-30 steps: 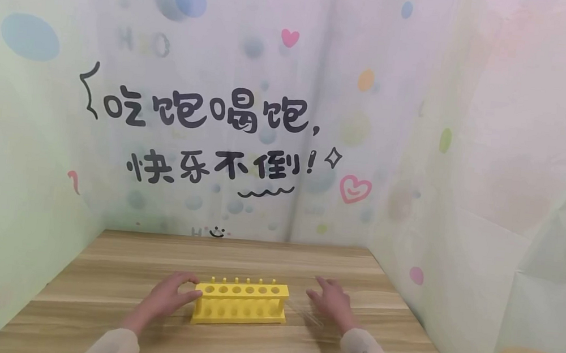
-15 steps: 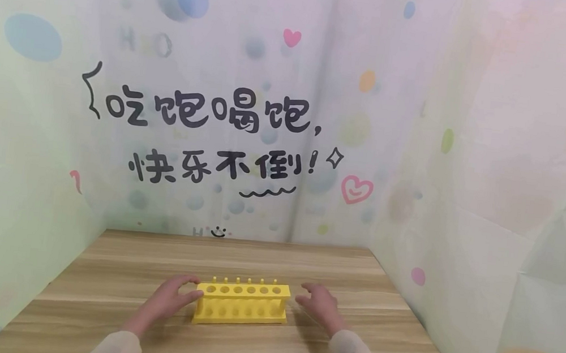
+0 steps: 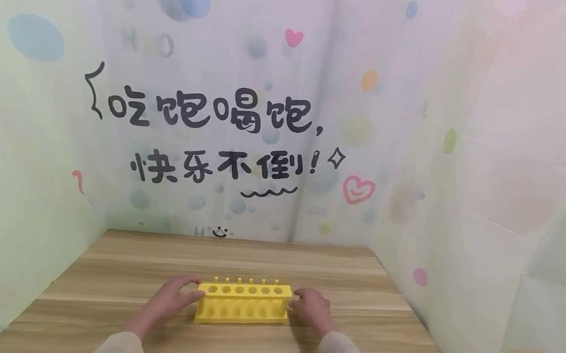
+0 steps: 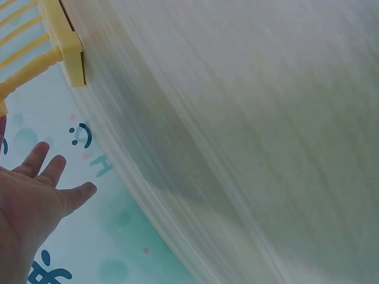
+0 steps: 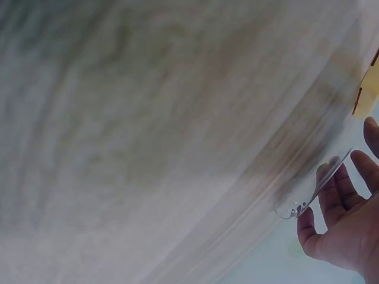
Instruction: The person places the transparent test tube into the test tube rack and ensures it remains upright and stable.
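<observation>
Head view: the yellow rack [image 3: 244, 304] stood upright on the bench [image 3: 375, 330] between both hands. The left grip [image 3: 169, 299] pinched its left end with thumb and fingertip; the right grip [image 3: 313, 310], fingers spread, sat at its right end, though whether touching I couldn't tell. Six round holes lined its top, pegs behind. A clear tube [image 5: 312, 191] showed beside the right fingers.

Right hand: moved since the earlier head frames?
Yes. Against the pink heart outline on the back wall, the right hand has moved left in the head view, up close to the right end of the yellow rack.
</observation>
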A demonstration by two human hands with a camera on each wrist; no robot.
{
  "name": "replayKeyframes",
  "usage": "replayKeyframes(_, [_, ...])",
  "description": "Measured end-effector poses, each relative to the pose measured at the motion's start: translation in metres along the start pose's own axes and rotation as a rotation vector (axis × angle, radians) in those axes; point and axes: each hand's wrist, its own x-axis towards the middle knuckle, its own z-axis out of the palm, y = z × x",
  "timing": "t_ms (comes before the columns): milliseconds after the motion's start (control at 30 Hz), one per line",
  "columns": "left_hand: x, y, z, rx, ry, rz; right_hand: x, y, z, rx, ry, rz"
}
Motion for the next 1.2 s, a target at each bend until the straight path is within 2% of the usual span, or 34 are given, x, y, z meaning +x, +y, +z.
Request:
replayKeyframes(433, [0.0,-0.001,0.002,0.004,0.006,-0.003,-0.003,-0.002,0.002,-0.096,0.022,-0.032])
replayKeyframes(767, [0.0,0.001,0.001,0.002,0.002,-0.017,-0.001,0.004,-0.004,-0.17,0.01,0.04])
replayKeyframes(1033, [0.001,0.0,0.001,0.005,0.002,-0.012,0.001,0.012,-0.01,-0.164,0.012,0.04])
replayKeyframes(1200, [0.001,-0.001,0.002,0.003,0.005,-0.018,0.003,0.013,-0.017,-0.074,0.055,0.038])
